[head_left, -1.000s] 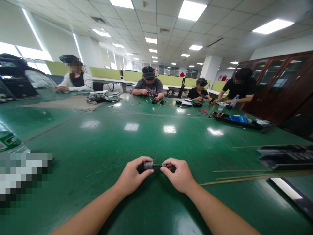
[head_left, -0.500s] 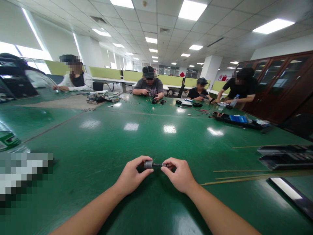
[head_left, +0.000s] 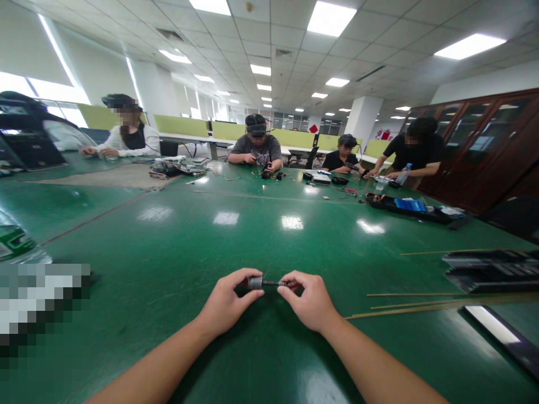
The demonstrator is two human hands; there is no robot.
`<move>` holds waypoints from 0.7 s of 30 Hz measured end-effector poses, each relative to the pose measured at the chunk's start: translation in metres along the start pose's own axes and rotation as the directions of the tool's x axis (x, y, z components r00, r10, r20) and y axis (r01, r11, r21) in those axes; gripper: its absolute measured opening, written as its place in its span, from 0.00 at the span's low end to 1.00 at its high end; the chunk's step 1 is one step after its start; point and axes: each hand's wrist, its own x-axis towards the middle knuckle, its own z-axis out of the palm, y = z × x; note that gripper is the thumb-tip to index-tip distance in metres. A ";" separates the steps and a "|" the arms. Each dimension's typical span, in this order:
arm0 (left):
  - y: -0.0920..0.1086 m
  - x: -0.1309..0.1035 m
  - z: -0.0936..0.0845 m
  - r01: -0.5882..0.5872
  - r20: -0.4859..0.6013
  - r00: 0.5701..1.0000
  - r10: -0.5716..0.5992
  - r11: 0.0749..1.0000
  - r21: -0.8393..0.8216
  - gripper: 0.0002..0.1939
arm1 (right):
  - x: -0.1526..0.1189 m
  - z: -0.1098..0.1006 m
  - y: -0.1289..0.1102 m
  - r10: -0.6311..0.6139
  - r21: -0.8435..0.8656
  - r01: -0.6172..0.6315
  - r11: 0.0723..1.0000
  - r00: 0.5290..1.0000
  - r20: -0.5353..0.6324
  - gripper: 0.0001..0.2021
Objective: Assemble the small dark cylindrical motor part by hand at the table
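Observation:
A small part with a grey metal cylinder and a thin dark shaft (head_left: 270, 283) lies level between my hands, just above the green table (head_left: 189, 241). My left hand (head_left: 225, 302) closes thumb and fingers around the cylinder end. At the other end, my right hand (head_left: 312, 300) pinches the shaft's tip, which is partly covered by the fingers. It looks like a small motor, but its exact kind cannot be made out.
Thin sticks (head_left: 415, 305), dark long pieces (head_left: 492, 270) and a black flat device (head_left: 501, 336) lie to the right. A plastic bottle (head_left: 19, 244) stands at left. Several people work across the table, near a black tray (head_left: 408, 206) and scattered parts.
My hands and the part they hold stay almost exactly in place. At the far left, a person's hand has shifted slightly left.

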 end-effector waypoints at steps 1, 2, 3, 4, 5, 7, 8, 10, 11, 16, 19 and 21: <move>0.000 0.000 0.000 0.000 0.001 1.000 0.000 1.000 0.000 0.15 | 0.000 0.000 0.001 -0.002 -0.002 0.002 1.000 1.000 -0.001 0.04; 0.000 0.000 0.000 -0.001 0.000 1.000 0.001 1.000 -0.001 0.15 | 0.000 0.000 0.001 -0.002 -0.004 0.002 1.000 1.000 -0.002 0.04; -0.001 0.000 0.000 -0.003 0.000 1.000 0.003 1.000 -0.001 0.15 | 0.000 0.000 0.002 -0.002 -0.005 0.002 1.000 1.000 -0.003 0.04; -0.001 0.000 0.000 -0.005 -0.003 1.000 0.005 1.000 -0.002 0.15 | 0.000 0.000 0.003 -0.001 -0.005 0.001 1.000 1.000 -0.003 0.04; -0.001 0.000 0.000 -0.006 -0.005 1.000 0.006 1.000 -0.004 0.15 | 0.000 0.000 0.003 -0.001 -0.004 0.001 1.000 1.000 -0.004 0.04; -0.001 0.000 0.000 -0.005 -0.009 1.000 0.004 1.000 -0.008 0.15 | 0.000 0.000 0.004 -0.001 0.000 0.001 1.000 1.000 -0.005 0.04; -0.001 0.000 0.000 -0.002 -0.011 1.000 0.002 1.000 -0.010 0.15 | 0.000 0.000 0.004 -0.001 0.001 0.001 1.000 1.000 -0.005 0.04; -0.001 0.000 0.001 0.001 -0.012 1.000 -0.001 1.000 -0.012 0.15 | 0.000 0.000 0.003 0.000 0.001 0.000 1.000 1.000 -0.004 0.04; -0.001 0.000 0.001 0.002 -0.012 1.000 -0.002 1.000 -0.013 0.15 | 0.000 0.000 0.003 0.000 0.001 0.000 1.000 1.000 -0.004 0.04; -0.003 0.000 0.001 0.002 -0.018 1.000 -0.002 1.000 -0.013 0.15 | 0.000 -0.001 0.003 -0.002 0.000 0.002 1.000 1.000 -0.013 0.04; -0.003 0.000 0.001 0.000 -0.024 1.000 0.000 1.000 -0.012 0.15 | 0.000 -0.001 0.003 -0.005 0.000 0.005 1.000 1.000 -0.016 0.04; -0.003 0.000 0.001 -0.004 -0.025 1.000 0.003 1.000 -0.012 0.15 | 0.000 -0.001 0.003 -0.007 -0.002 0.007 1.000 1.000 -0.018 0.04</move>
